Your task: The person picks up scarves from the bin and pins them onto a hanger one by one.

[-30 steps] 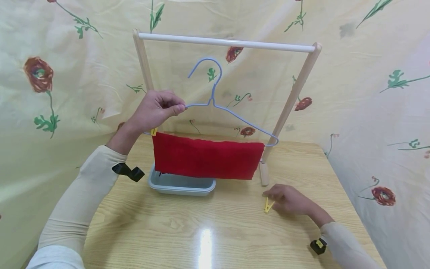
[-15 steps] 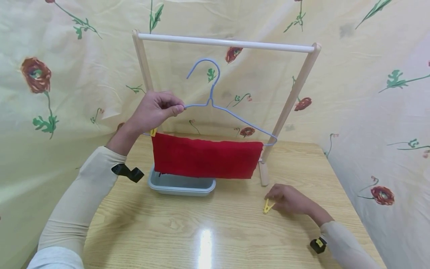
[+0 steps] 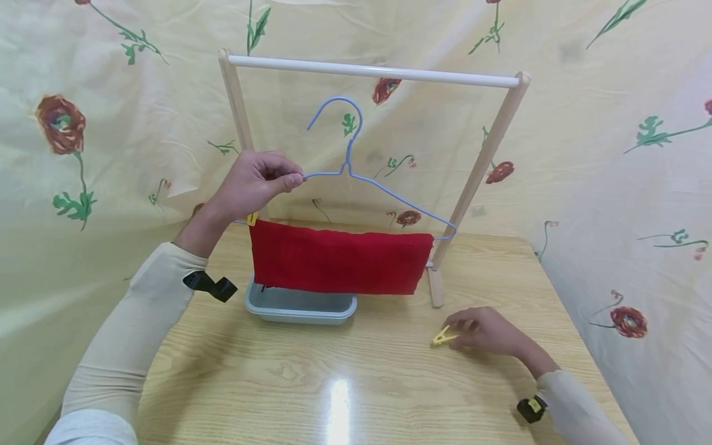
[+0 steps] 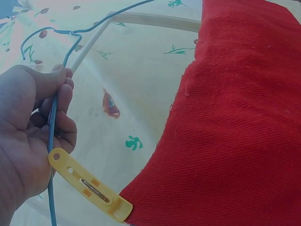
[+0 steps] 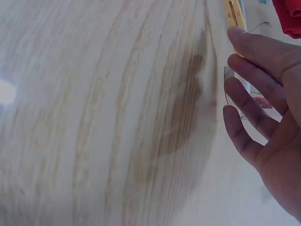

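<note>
My left hand [image 3: 254,184] pinches the left arm of a blue wire hanger [image 3: 396,195] and holds it up in front of the rack, its hook pointing up. A red cloth [image 3: 342,259] hangs from the hanger's lower bar. At the cloth's left corner sits a yellow clothespin [image 4: 89,183], partly behind my wrist in the head view. No clothespin shows on the right corner. Over the table at the right, my right hand [image 3: 485,332] pinches another yellow clothespin [image 3: 442,337] by its end. In the right wrist view, my thumb [image 5: 258,44] lies against that clothespin.
A rack with a white rod [image 3: 372,70] and wooden legs [image 3: 481,167] stands behind the hanger. Below the cloth, a pale blue tray [image 3: 300,315] rests on the wooden table [image 3: 267,383]. Flowered fabric [image 3: 606,185] surrounds the table.
The clothespin at my right hand has tilted flatter, and that hand has shifted slightly to the right. My left hand and the hanger have stayed almost still.
</note>
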### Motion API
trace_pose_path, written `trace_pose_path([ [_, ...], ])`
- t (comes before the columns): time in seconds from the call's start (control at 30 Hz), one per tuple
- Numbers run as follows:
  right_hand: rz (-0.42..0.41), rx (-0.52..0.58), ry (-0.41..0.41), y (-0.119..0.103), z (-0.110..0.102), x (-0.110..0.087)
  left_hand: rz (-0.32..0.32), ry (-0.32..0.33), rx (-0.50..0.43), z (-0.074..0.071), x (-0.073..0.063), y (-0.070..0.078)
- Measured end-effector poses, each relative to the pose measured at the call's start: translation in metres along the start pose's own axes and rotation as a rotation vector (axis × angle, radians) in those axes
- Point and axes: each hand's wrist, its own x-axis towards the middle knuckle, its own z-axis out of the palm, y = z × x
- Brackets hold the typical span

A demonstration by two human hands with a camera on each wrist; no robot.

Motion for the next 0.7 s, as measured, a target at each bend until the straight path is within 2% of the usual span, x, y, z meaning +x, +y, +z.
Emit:
trace_pose_path([
  [0.4, 0.003, 0.096, 0.130, -0.007, -0.004, -0.009, 0.009, 0.000, -0.001, 0.000, 0.000, 0.000],
  [0.7, 0.015, 0.158, 0.280, -0.015, -0.013, -0.011, 0.011, 0.001, 0.003, -0.001, 0.000, 0.000],
])
